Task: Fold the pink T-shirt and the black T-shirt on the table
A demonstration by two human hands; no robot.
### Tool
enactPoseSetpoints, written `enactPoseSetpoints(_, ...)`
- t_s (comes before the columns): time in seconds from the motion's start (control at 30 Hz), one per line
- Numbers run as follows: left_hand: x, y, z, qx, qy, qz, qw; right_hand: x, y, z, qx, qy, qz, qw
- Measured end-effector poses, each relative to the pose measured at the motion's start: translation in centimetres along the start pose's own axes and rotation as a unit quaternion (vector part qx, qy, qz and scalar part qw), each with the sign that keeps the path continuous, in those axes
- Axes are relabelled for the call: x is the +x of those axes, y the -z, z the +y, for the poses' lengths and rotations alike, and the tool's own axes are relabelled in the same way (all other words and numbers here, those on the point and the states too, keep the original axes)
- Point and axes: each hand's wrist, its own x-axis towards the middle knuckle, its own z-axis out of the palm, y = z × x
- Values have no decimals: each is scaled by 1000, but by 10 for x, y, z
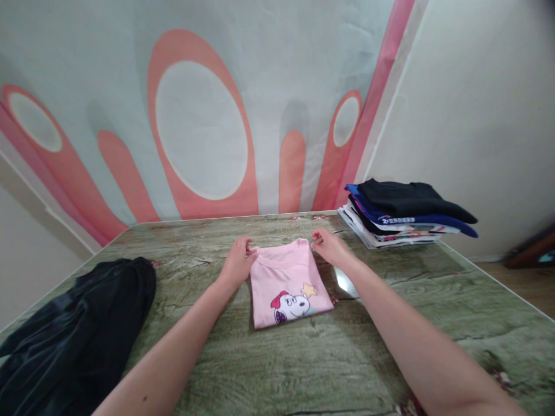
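Observation:
A pink T-shirt (pixel 277 277), folded into a compact rectangle, lies on the table in front of me with its collar at the far side. Its front print shows a white cartoon dog with a red bow and a yellow star. At the far left corner, beside the collar, my left hand (pixel 238 260) has its fingers closed on the fabric. My right hand (pixel 330 247) is at the far right corner, fingers curled in and pinched at the shirt's edge; its fingertips are partly hidden.
A stack of folded clothes (pixel 394 211), black on top with blue and white below, stands at the back right table edge. A dark crumpled garment (pixel 78 335) lies at the left. The wood-patterned table (pixel 243 370) meets a patterned wall behind.

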Motion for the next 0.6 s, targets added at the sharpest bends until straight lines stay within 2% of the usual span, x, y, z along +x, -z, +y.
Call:
enactPoseSetpoints(0.07, 2, -2, -1, 23, -13, 105, 994, 2, -5, 1, -19, 11, 112, 993)
enactPoseSetpoints(0.13, 1, -7, 1, 45, -52, 132, 989, 2, -11, -4, -39, 56, 145, 987)
enactPoseSetpoints(0.23, -5, -24, 10, 58, -118, 61, 989, -2, -27, -19, -42, 147, 107, 982)
enactPoseSetpoints(0.33, -13, -44, 20, 92, -148, -23, 984, -8, -46, -34, -62, 205, 35, 976)
enactPoseSetpoints(0.47, -20, -51, 22, 131, -138, -104, 976, -16, -57, -41, -97, 184, -59, 976)
enactPoseSetpoints(0.6, -21, -35, 22, 110, -174, -184, 961, -24, -48, -48, -133, 158, -72, 976)
